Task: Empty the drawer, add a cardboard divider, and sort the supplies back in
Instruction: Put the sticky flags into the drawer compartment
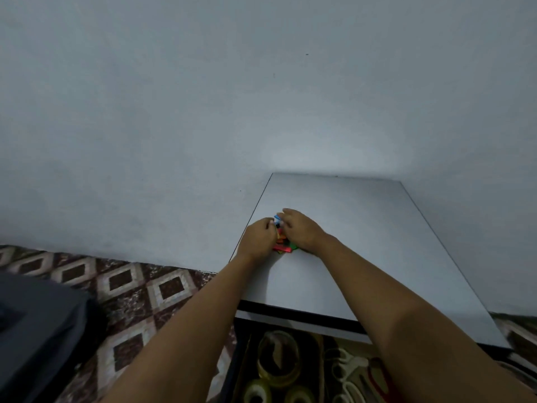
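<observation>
A pale wall [203, 112] is being shown behind the work area, above a floor [130, 286] of brown and cream diamond tiles. A white table [363, 242] is being viewed against that wall. Under its near edge an open drawer [236, 370] is being shown, with tape rolls [279, 356] and scissors [348, 376] lying inside. Both arms are being extended over the tabletop. A small pile of coloured pieces [283, 248] is being enclosed between the two hands near the table's left edge. The left hand [257, 238] is being pressed against the pile with curled fingers; whether anything is being gripped cannot be told. The right hand [302, 231] is being curled over the pile's far side, fingers clamped on it.
</observation>
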Tool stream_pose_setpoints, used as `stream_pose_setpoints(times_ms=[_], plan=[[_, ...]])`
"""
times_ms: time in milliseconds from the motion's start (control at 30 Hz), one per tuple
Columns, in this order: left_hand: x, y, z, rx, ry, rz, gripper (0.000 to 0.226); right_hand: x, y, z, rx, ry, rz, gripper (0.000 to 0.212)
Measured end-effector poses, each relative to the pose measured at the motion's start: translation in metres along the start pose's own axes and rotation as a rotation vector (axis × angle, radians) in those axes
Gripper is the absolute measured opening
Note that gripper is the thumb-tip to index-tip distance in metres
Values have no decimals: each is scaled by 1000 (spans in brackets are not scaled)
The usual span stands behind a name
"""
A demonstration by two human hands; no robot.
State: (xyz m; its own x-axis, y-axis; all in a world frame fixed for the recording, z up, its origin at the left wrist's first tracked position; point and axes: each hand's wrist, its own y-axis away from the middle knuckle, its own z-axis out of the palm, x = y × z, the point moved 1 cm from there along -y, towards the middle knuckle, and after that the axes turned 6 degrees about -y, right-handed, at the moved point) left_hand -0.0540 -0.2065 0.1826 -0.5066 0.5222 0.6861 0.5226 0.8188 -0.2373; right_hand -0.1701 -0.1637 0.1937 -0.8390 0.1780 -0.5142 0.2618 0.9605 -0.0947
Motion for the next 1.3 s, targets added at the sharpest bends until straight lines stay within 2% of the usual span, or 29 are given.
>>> stream_pose_setpoints(times_ms=[100, 200, 333, 433, 633, 767, 1100, 1300], plan=[[-3, -2, -2, 1, 76, 23, 33, -5, -2, 4, -65, 84, 2, 41], [-4, -4, 4, -35, 2, 71, 36, -4, 8, 10, -80, 106, -21, 42], [-2, -3, 7, -98, -124, 131, 36, -3, 19, 11, -36, 64, -42, 45], [1, 3, 9, -113, -156, 147, 35, -2, 32, 7, -19, 10, -61, 39], [23, 25, 20, -103, -119, 110, 37, 4, 65, -4, 6, -69, -41, 32], [39, 38, 34, -90, -125, 122, 40, 9, 86, -7, 41, -98, 10, 37], [72, 69, 56, -174, -101, 195, 41, 27, 136, -19, 134, 1, 64, 43], [82, 86, 58, -252, -62, 228, 40, 39, 157, -16, 199, 58, 96, 38]])
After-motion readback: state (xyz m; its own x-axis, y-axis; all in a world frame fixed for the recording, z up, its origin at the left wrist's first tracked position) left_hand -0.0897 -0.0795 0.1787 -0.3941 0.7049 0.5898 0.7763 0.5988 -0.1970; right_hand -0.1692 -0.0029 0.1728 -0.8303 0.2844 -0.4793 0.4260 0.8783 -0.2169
